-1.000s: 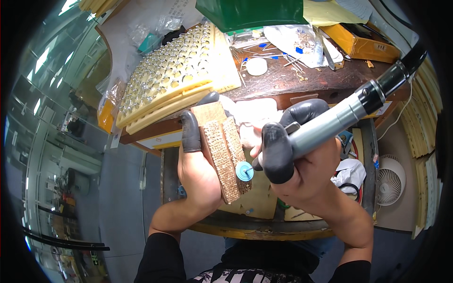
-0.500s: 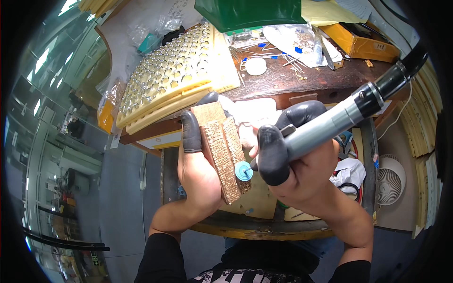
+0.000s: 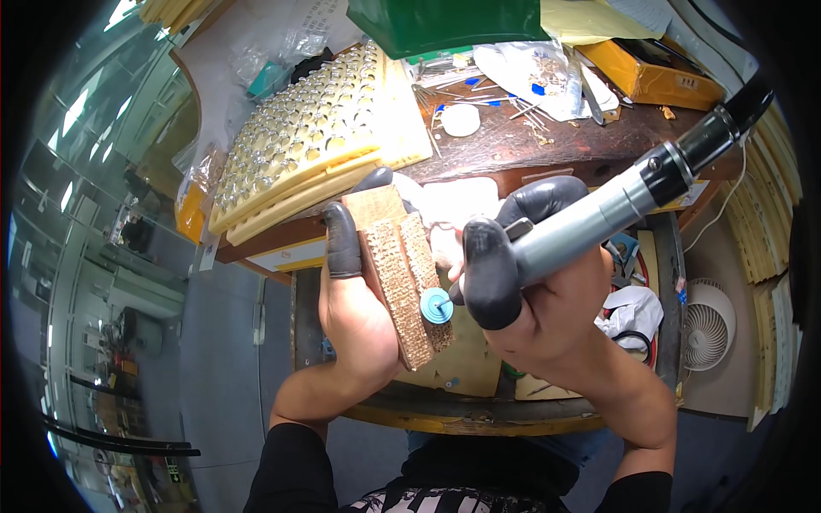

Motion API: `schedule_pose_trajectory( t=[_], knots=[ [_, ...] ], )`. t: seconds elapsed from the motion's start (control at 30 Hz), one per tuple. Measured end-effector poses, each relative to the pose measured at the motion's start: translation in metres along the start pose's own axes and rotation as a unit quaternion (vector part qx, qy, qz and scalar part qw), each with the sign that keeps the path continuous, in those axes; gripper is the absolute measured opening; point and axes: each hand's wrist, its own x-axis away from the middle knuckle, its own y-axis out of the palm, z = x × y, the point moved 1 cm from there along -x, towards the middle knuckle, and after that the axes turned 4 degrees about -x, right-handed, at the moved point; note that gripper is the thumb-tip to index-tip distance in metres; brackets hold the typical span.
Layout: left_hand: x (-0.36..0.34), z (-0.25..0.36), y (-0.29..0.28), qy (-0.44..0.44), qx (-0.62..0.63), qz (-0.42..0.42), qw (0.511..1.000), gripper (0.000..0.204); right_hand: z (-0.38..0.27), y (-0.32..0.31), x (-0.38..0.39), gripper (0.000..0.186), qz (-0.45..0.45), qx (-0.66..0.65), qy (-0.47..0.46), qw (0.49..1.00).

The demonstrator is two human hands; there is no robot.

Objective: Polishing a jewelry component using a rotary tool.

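My left hand, with black finger cots on thumb and fingertip, grips a wooden block. Rough, gold-brown ridged strips run along the block, with a groove between them. In my right hand, also wearing black finger cots, is a grey and black rotary handpiece, slanting up to the right. A light blue round disc on its thin shaft sits against the right strip of the block. Some of my right fingers are hidden behind the handpiece. White cloth shows behind the block.
Cream trays of rings stand on the bench at left. A green bin, loose burs, a white round lid and an orange box lie behind. An open drawer sits below my hands; a white fan stands right.
The disc has shifted slightly up and left along the right strip, with the handpiece and my right hand. My left hand and the block have moved only a little left.
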Motion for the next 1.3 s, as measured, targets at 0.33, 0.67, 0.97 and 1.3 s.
schedule_pose_trajectory(
  t=[0.33, 0.67, 0.97, 1.3],
  knots=[
    [0.0003, -0.0001, -0.0035, 0.000, -0.058, -0.008, 0.998, 0.060, -0.0012, -0.0004, -0.0022, 0.011, 0.022, 0.003, -0.021, 1.000],
    [-0.0009, 0.0000, -0.0088, -0.003, -0.055, -0.011, 0.998, 0.061, -0.0020, 0.0004, -0.0040, 0.013, 0.042, 0.030, -0.056, 0.997],
    [-0.0002, 0.0004, -0.0032, -0.016, -0.044, 0.001, 0.999, 0.061, -0.0018, -0.0017, -0.0006, 0.013, 0.036, -0.013, -0.037, 0.999],
    [-0.0012, -0.0017, -0.0047, 0.011, -0.056, 0.040, 0.998, 0.057, -0.0046, 0.0058, 0.0019, 0.012, 0.082, -0.062, 0.007, 0.995]
  ],
)
